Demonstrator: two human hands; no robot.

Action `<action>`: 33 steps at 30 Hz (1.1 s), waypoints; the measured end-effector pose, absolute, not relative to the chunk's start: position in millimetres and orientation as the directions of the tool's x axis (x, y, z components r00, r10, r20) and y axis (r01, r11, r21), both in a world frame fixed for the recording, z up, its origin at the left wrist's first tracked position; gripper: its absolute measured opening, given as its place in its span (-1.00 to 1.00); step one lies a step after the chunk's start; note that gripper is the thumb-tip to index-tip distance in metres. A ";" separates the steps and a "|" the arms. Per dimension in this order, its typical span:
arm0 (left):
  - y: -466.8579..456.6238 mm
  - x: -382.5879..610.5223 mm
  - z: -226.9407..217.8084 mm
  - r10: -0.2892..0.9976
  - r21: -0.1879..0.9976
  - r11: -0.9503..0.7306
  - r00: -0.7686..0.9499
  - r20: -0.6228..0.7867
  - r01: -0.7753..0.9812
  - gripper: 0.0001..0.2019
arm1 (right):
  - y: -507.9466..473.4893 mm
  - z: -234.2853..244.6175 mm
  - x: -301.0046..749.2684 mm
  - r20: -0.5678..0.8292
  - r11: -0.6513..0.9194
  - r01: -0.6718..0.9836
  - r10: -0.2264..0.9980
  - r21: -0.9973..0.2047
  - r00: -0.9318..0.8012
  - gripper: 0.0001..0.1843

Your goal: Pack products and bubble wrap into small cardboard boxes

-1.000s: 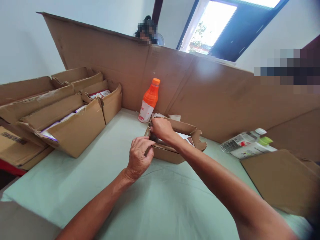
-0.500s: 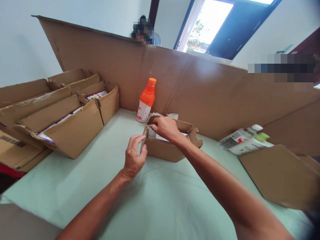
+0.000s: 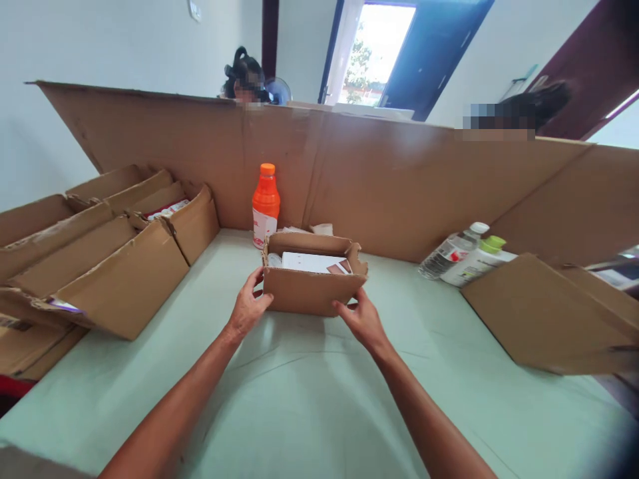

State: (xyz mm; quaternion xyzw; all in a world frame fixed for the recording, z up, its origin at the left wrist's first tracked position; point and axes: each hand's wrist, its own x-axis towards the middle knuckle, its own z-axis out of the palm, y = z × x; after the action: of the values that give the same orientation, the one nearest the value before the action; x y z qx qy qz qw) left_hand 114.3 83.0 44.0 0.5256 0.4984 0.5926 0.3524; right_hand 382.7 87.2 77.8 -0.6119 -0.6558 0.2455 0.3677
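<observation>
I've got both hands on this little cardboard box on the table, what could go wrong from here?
1. The orange bottle stands upright just behind the small box; pushing the box back might knock it over.
2. The box is open with a torn flap, so the white packet inside could slide out if it tips.
3. The left hand and right hand grip only the lower corners, which may slip.

We are facing a table (image 3: 309, 399) that is wearing a pale green cloth. A small cardboard box (image 3: 312, 291) is sitting open near its middle, with an orange bottle (image 3: 265, 199) standing just behind it. Open cartons (image 3: 124, 279) are crowding the left side. On the right, a clear bottle (image 3: 449, 251) and a white bottle (image 3: 474, 265) are lying side by side, next to a flat cardboard sheet (image 3: 539, 313). A cardboard screen (image 3: 399, 179) is standing along the far edge.
</observation>
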 end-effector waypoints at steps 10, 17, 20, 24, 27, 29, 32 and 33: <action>-20.0 197.8 32.0 0.947 0.933 -0.322 0.047 0.318 0.164 -0.24 | -17.7 62.9 468.5 0.160 -0.081 0.630 0.935 -0.772 0.315 -0.50; -52.9 158.1 24.9 0.996 0.984 -0.081 -0.035 0.087 0.161 -0.43 | -82.2 51.8 446.8 0.202 -0.019 0.623 0.938 -0.782 0.282 -0.63; -50.6 141.3 21.2 0.996 0.989 0.031 -0.087 -0.019 0.144 -0.39 | -75.4 49.3 447.3 0.177 0.069 0.516 0.970 -0.854 0.165 -0.30; -54.8 144.3 18.4 0.993 0.984 0.072 -0.106 -0.055 0.163 -0.30 | -58.2 47.8 471.0 0.166 0.168 0.351 0.985 -0.921 -0.037 0.32; -59.7 154.1 22.2 0.991 0.984 0.068 -0.129 -0.047 0.165 -0.27 | -41.8 48.3 487.2 0.147 0.193 0.295 0.974 -0.936 -0.171 0.50; -60.4 158.9 25.2 0.988 0.981 0.077 -0.149 -0.051 0.176 -0.27 | -30.6 47.6 492.3 0.148 0.213 0.274 0.960 -0.938 -0.239 0.54; -58.2 164.7 28.4 0.988 0.981 0.063 -0.149 -0.036 0.183 -0.33 | -19.1 45.5 491.4 0.180 0.263 0.250 0.933 -0.932 -0.310 0.54; -57.0 167.5 29.4 0.990 0.982 0.049 -0.136 -0.024 0.181 -0.36 | -17.8 45.2 490.1 0.192 0.275 0.258 0.933 -0.926 -0.305 0.52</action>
State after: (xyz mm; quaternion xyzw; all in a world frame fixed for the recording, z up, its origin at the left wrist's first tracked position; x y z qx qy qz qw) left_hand 167.5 -57.0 29.4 0.5004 0.5855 0.4744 0.4263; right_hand 490.1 -17.8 45.2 -0.4315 -0.6901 0.4200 0.4015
